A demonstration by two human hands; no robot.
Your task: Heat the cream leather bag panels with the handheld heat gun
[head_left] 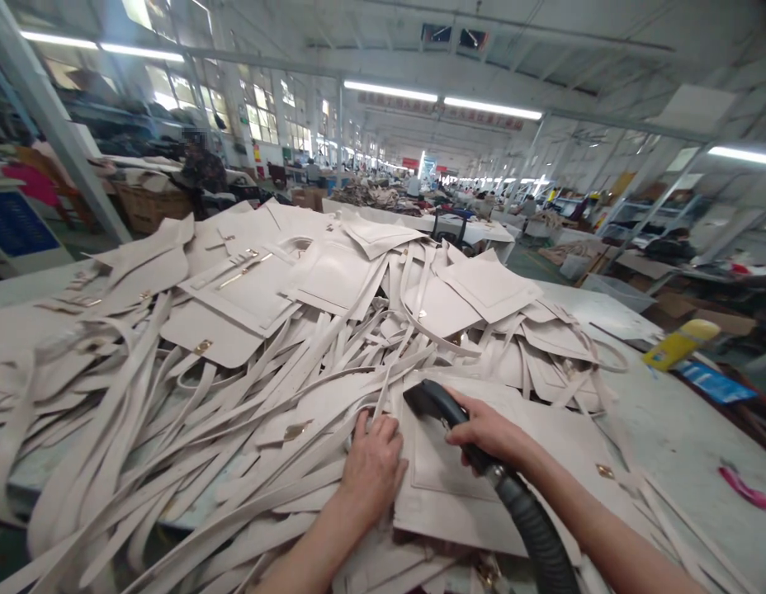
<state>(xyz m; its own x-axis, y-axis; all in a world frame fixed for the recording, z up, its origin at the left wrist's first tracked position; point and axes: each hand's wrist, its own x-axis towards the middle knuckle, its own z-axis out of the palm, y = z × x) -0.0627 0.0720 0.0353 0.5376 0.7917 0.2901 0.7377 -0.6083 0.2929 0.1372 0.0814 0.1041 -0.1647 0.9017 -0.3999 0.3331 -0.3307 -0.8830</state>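
My right hand (482, 429) is wrapped around the handle of a black vacuum hose (535, 528). Its nozzle (431, 402) rests on a beige bag panel (448, 462) with a stitched rectangular outline. At the panel's left edge, my left hand (374, 462) has its fingers curled over a beige strap (383, 394), and the fingertips are partly hidden. Around both hands lies a heap of similar beige bag pieces with long straps (234, 437). Gold metal fittings (604, 471) show on several of them.
The heap covers much of a pale worktable (661, 429). To the right lie a yellow bottle-shaped item (681, 344), a blue packet (717, 381) and a pink-handled tool (745, 485). Beyond are cardboard boxes (151, 206), other tables and a seated person (202, 169).
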